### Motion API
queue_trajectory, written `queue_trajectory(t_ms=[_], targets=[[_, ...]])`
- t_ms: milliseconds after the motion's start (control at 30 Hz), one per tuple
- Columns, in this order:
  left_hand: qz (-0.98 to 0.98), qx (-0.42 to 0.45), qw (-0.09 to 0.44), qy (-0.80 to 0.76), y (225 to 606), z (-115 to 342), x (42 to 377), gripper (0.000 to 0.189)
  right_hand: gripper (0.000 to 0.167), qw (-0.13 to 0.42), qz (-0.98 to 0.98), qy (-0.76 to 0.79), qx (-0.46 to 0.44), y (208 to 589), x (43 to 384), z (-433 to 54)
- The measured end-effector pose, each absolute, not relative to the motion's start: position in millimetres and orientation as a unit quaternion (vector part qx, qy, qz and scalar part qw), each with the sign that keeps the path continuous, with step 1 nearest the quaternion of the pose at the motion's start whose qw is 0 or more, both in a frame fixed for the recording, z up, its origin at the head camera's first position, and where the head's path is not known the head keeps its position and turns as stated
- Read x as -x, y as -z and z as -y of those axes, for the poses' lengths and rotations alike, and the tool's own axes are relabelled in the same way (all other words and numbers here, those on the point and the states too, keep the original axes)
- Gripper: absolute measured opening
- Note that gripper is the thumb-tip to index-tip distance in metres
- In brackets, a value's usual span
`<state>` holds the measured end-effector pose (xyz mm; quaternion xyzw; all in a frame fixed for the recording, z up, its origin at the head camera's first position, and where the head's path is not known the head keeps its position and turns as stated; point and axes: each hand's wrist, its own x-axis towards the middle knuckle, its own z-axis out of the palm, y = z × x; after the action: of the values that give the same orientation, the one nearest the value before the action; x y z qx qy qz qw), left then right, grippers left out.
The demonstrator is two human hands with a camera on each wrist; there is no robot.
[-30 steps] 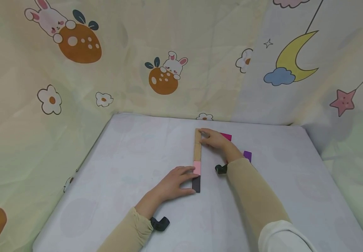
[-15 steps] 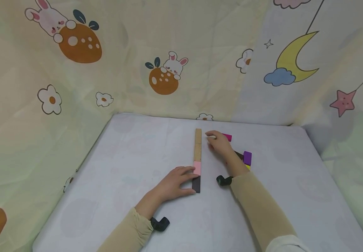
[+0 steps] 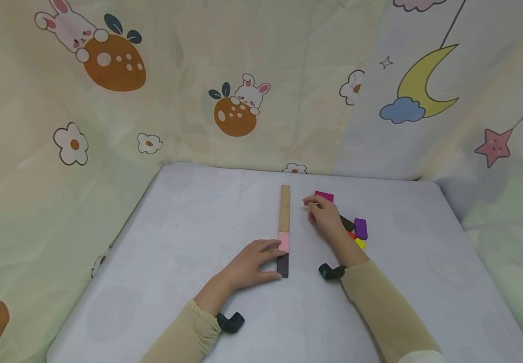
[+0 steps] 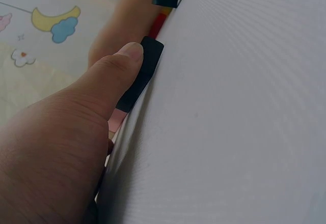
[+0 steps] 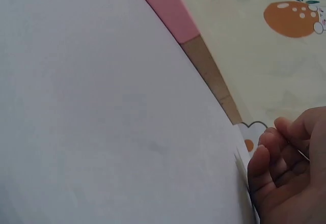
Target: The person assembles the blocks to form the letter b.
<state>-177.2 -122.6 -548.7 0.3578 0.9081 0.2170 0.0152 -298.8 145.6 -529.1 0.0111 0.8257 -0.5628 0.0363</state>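
A straight row of blocks runs away from me on the white surface: a black block (image 3: pixel 283 265) nearest, a pink block (image 3: pixel 284 241), then two wooden blocks (image 3: pixel 285 218) end to end. My left hand (image 3: pixel 253 263) rests along the row's left side, its fingertips touching the pink and black blocks. In the left wrist view its thumb (image 4: pixel 133 56) lies against the black block (image 4: pixel 140 76). To the right of the row, my right hand (image 3: pixel 326 216) hovers apart from it. Its fingers are loosely bent, with nothing seen between them in the right wrist view.
Beside my right hand lie a magenta block (image 3: pixel 325 195), a dark green block (image 3: pixel 347 223), a purple block (image 3: pixel 360 229) and a yellow block (image 3: pixel 360 243). A red block (image 3: pixel 351 234) is partly hidden by the right wrist. A patterned cloth (image 3: pixel 188 111) rises behind the table.
My right hand has left the wooden blocks and drawn back to the right, uncovering more of the coloured blocks. The purple block has shifted slightly right. My left hand stays put.
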Motion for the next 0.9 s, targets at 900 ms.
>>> queue_trajectory(t_ms=[900], targets=[[-0.91,-0.355,0.018,-0.215,548.6,121.9,177.0,0.059,0.055,-0.027,-0.933,0.359,0.032,532.1,317.1,-178.5]])
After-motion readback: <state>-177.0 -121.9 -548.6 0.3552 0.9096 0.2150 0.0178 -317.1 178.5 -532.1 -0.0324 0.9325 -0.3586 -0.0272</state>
